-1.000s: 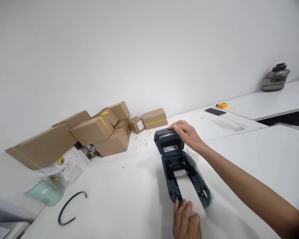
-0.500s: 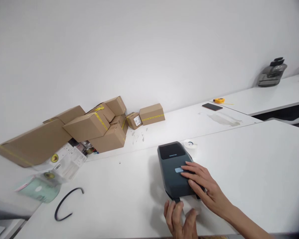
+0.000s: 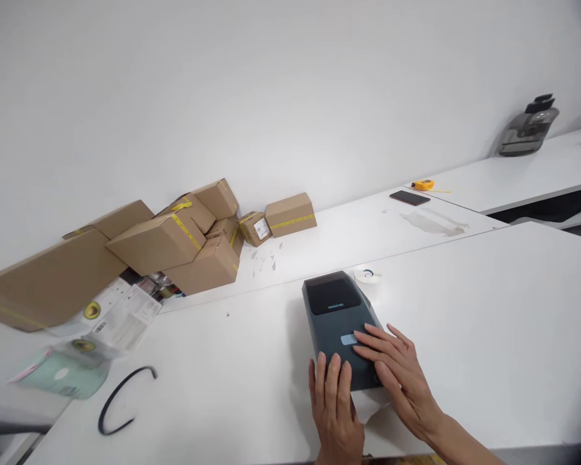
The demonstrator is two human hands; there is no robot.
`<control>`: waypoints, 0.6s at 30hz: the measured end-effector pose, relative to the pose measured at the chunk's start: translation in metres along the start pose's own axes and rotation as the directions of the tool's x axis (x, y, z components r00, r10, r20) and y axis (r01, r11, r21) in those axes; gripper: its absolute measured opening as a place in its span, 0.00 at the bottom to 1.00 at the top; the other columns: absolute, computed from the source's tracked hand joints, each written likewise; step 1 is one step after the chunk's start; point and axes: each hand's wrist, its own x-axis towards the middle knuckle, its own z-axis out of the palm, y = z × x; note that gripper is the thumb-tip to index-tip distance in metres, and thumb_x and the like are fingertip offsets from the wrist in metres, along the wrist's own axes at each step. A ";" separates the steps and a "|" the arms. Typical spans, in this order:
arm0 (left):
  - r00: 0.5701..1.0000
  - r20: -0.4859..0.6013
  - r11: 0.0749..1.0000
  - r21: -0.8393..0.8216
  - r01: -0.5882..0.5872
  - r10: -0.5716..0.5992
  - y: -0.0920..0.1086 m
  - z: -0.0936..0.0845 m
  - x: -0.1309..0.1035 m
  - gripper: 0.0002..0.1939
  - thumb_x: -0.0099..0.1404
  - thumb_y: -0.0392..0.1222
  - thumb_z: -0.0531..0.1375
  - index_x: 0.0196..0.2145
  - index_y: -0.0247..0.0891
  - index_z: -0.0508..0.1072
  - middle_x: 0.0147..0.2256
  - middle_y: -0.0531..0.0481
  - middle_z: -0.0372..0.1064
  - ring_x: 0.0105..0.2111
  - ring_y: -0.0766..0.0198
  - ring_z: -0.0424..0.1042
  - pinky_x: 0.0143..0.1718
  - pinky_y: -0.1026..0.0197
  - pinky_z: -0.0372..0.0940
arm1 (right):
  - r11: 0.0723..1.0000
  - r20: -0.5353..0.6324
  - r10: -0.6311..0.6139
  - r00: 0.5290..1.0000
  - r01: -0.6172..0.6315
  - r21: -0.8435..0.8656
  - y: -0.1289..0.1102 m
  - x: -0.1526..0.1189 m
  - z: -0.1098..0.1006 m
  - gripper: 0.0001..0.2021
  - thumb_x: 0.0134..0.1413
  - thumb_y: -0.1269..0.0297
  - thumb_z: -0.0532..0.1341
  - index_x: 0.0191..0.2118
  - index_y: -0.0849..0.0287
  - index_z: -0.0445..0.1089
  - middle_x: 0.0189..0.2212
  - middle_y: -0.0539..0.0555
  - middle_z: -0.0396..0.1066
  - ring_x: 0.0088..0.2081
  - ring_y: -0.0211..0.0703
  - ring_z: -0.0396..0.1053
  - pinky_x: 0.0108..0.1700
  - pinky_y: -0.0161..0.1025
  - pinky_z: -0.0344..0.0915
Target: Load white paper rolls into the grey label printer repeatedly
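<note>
A dark teal device [image 3: 326,323], which looks like a label printer, lies on the white table. Its far end carries a black window, and a light blue button [image 3: 348,339] sits mid-top. My left hand [image 3: 334,400] rests on the near left corner, fingers stretched out over the top; its thumb is hard to make out. Over the right side of the lid lies my right hand [image 3: 401,374], open, with fingertips beside the blue button. Just behind the device is a white roll [image 3: 368,276] with a dark core.
Cardboard boxes [image 3: 150,242] are piled at the back left, with plastic packages [image 3: 126,320] and a mint pouch [image 3: 65,374] nearer. A black curved band [image 3: 121,397] lies at front left. At back right are a phone [image 3: 410,197], a yellow tape measure [image 3: 423,185] and a dark bottle [image 3: 527,129].
My left hand has moved up from below the device's near edge and now lies flat on its top. My right hand has stayed on the lid. The view has shifted slightly.
</note>
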 end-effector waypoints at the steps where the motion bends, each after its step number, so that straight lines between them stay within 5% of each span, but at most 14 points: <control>1: 1.000 -0.006 1.000 -0.015 0.013 -0.013 0.000 0.001 -0.001 0.21 0.73 0.40 0.50 0.59 0.30 0.68 0.51 0.36 0.74 0.66 0.51 0.57 0.63 0.47 0.59 | 1.000 -0.029 -0.003 1.000 0.003 0.009 0.000 -0.001 0.003 0.22 0.63 0.72 0.50 0.58 0.46 0.67 0.56 0.53 0.73 0.61 0.53 0.64 0.62 0.63 0.53; 4: 1.000 -0.016 0.999 -0.038 0.016 -0.017 -0.002 0.001 0.001 0.20 0.73 0.37 0.49 0.58 0.31 0.69 0.50 0.38 0.74 0.65 0.53 0.58 0.60 0.49 0.63 | 0.999 -0.083 -0.016 0.996 0.019 0.028 0.000 -0.002 0.007 0.22 0.62 0.74 0.51 0.57 0.47 0.67 0.55 0.54 0.73 0.61 0.53 0.64 0.60 0.62 0.56; 8: 1.000 -0.005 1.000 -0.014 0.002 -0.002 0.003 -0.008 0.007 0.18 0.70 0.34 0.53 0.56 0.31 0.70 0.50 0.38 0.73 0.63 0.54 0.61 0.60 0.50 0.64 | 0.998 -0.018 -0.010 1.000 0.011 0.061 -0.001 0.000 -0.001 0.21 0.65 0.71 0.51 0.58 0.46 0.68 0.56 0.53 0.72 0.63 0.53 0.62 0.62 0.62 0.56; 14: 0.992 -0.099 0.992 0.093 0.091 -0.081 0.041 -0.016 -0.001 0.07 0.65 0.37 0.62 0.41 0.40 0.78 0.51 0.40 0.68 0.58 0.49 0.61 0.61 0.41 0.57 | 0.927 0.137 0.255 0.957 -0.283 0.245 -0.015 0.001 -0.024 0.21 0.70 0.61 0.46 0.64 0.45 0.61 0.65 0.52 0.62 0.68 0.50 0.53 0.65 0.59 0.59; 18: 0.990 -0.123 0.993 0.088 0.080 -0.069 0.050 -0.018 0.006 0.10 0.64 0.29 0.61 0.32 0.42 0.77 0.41 0.46 0.70 0.48 0.56 0.66 0.59 0.44 0.56 | 0.941 0.104 0.246 0.964 -0.263 0.212 -0.019 0.001 -0.026 0.21 0.70 0.59 0.47 0.64 0.43 0.62 0.64 0.51 0.63 0.67 0.50 0.56 0.65 0.57 0.60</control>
